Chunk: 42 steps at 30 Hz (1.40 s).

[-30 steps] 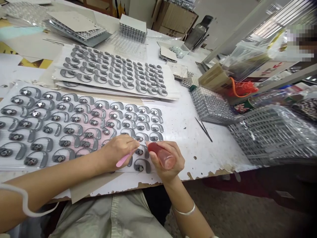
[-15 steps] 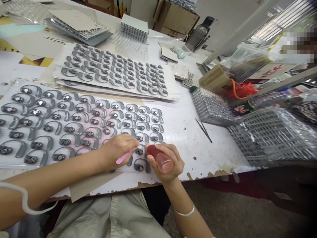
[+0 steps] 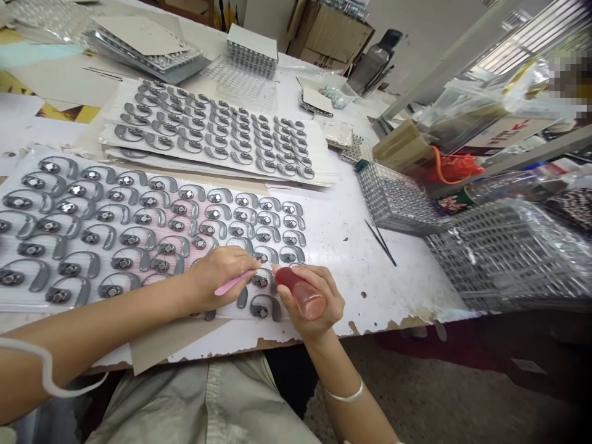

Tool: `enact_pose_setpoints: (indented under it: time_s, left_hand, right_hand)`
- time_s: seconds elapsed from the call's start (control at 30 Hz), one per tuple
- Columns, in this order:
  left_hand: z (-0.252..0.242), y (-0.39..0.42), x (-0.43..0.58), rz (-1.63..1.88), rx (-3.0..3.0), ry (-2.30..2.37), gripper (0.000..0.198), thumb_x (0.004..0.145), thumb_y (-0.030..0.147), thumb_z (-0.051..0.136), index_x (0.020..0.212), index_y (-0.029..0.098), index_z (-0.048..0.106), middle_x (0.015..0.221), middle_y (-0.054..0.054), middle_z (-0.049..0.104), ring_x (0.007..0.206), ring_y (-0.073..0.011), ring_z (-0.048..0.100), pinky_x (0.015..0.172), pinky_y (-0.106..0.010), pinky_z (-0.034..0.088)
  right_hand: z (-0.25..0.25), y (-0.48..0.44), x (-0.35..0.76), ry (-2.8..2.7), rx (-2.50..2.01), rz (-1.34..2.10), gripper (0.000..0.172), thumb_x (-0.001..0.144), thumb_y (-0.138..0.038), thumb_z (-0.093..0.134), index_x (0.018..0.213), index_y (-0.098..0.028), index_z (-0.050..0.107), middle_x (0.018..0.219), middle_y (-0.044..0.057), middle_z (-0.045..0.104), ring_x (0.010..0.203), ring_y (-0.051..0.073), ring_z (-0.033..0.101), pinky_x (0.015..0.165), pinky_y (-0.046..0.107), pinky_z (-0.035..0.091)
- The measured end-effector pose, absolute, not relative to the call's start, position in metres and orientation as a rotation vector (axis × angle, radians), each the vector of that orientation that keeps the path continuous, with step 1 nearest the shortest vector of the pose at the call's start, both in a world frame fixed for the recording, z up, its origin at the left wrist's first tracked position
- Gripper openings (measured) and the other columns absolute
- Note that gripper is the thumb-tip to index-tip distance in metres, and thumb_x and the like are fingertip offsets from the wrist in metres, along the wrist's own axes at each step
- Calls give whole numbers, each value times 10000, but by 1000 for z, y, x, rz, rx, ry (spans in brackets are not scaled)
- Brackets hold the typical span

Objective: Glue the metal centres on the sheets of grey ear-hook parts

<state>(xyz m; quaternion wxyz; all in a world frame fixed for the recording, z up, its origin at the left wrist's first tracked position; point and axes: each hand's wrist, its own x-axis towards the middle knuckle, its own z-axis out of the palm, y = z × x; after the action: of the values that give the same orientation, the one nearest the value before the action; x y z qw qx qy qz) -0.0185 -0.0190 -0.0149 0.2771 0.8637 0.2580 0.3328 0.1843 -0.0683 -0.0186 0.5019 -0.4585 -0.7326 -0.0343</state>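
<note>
Pink stick [image 3: 231,283] is gripped in the left hand [image 3: 217,279], fingers closed round it, tip pointed toward 3 o'clock. Small red bottle [image 3: 303,296] is clasped in the right hand [image 3: 319,305], fingers curled shut, its red end aimed toward 10 o'clock at the stick's tip. Both hands are seen at 6 o'clock in the view, close together but apart. They are held over the 5 o'clock corner of the near sheet [image 3: 92,303], on which rows of grey ear-hook pieces [image 3: 134,237] are laid. One ear-hook piece [image 3: 264,306] is seen just at 7 o'clock of the bottle. Whether the stick tip touches a piece cannot be told.

A second sheet [image 3: 319,154] of the same pieces is laid at 12 o'clock of the near one. Black tweezers [image 3: 380,242] are lying on the white worktop [image 3: 351,271] at 2 o'clock of the right hand, well apart. Wire baskets [image 3: 398,200] are stood beyond the tweezers toward 2 o'clock. A silver bangle [image 3: 345,394] is worn on the right wrist. A brown cardboard piece [image 3: 171,342] is seen under the near sheet's edge, at 7 o'clock of the left hand.
</note>
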Motion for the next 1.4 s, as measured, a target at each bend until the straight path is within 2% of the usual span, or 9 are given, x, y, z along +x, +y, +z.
enact_pose_setpoints:
  time_s: [0.63,1.4]
  left_hand:
    - [-11,-15,-18,884,2279,701,201,872,111,471,920,143,664,870,-65,719,777,-152,666,719,-256,536]
    - [-8,-14,-18,887,2246,699,204,865,114,484,887,119,686,861,-82,724,763,-166,680,694,-248,540]
  right_hand:
    - [-20,-66,186,-1740,-1089,25,276,751,-274,708,992,-178,613,817,63,645,738,185,619,596,334,556]
    - [-21,-63,186,-1682,-1107,140,249,749,-276,706,964,-183,621,811,49,632,733,177,600,609,334,535]
